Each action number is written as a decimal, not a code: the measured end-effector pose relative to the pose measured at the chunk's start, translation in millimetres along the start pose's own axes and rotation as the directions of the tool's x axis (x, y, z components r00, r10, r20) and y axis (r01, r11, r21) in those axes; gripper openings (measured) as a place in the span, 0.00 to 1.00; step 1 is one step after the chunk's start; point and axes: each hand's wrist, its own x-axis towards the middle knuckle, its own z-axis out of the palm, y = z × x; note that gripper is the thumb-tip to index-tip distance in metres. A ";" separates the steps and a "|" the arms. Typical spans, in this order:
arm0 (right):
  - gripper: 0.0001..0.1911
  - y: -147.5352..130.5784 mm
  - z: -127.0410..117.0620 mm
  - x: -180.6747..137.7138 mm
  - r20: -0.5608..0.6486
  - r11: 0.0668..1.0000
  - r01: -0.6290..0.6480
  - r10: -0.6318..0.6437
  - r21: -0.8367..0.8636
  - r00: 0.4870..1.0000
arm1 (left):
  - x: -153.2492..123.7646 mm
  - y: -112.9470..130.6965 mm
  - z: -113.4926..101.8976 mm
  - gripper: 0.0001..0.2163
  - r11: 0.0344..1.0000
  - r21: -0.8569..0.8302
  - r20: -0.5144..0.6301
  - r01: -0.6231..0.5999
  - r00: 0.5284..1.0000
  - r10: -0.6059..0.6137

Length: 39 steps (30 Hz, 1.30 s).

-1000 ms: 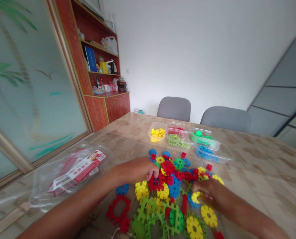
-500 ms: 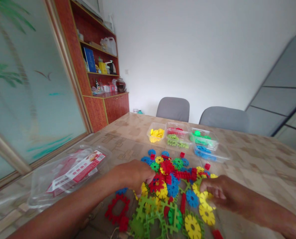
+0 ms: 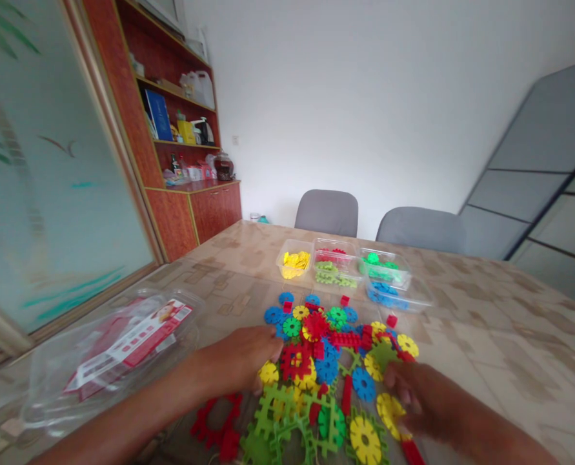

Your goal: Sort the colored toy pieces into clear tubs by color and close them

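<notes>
A heap of plastic gear-shaped pieces [image 3: 330, 352] in red, yellow, blue and green lies on the patterned table [image 3: 500, 336]. My left hand [image 3: 241, 361] rests at the heap's left edge, fingers curled beside a yellow gear [image 3: 268, 372] and a red square piece [image 3: 294, 359]. My right hand [image 3: 417, 397] lies on the heap's right side, fingers bent over a yellow gear [image 3: 388, 410]; motion blurs them. Light green lattice pieces [image 3: 287, 413] and a red frame piece [image 3: 214, 426] lie near the table's front edge.
Several clear tubs stand behind the heap: one with yellow pieces [image 3: 293, 258], one with red and light green [image 3: 335, 265], one with green [image 3: 384, 265], one with blue [image 3: 393, 294]. A clear plastic case [image 3: 108, 349] with a printed sheet lies left. Two grey chairs [image 3: 326, 212] stand beyond the table.
My left hand slid down and left along the heap's edge. My right hand drew back toward me onto the yellow gear. The camera swung slightly right.
</notes>
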 end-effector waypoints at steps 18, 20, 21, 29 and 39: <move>0.05 21.3 -25.7 -1.2 0.044 0.919 0.154 -0.182 0.362 0.982 | 10.6 -2.8 -10.9 0.05 0.983 -0.129 -0.191 -0.129 0.976 0.103; 0.07 22.7 -29.1 -3.1 0.060 0.925 0.133 -0.164 0.355 0.985 | 16.3 2.5 -12.3 0.06 0.978 -0.147 -0.237 -0.146 0.965 0.108; 0.08 23.9 -31.1 -3.4 0.057 0.931 0.131 -0.159 0.342 0.986 | 19.2 5.5 -13.2 0.06 0.975 -0.158 -0.257 -0.157 0.960 0.113; 0.13 45.0 -34.6 3.1 -0.026 0.967 0.066 -0.061 0.246 0.998 | 39.4 27.2 -21.7 0.05 0.943 -0.229 -0.303 -0.240 0.939 0.166; 0.08 32.4 -21.4 5.7 -0.089 0.985 0.007 0.008 0.171 0.996 | 61.5 35.7 6.4 0.04 0.827 -0.498 -0.386 -0.259 0.921 0.056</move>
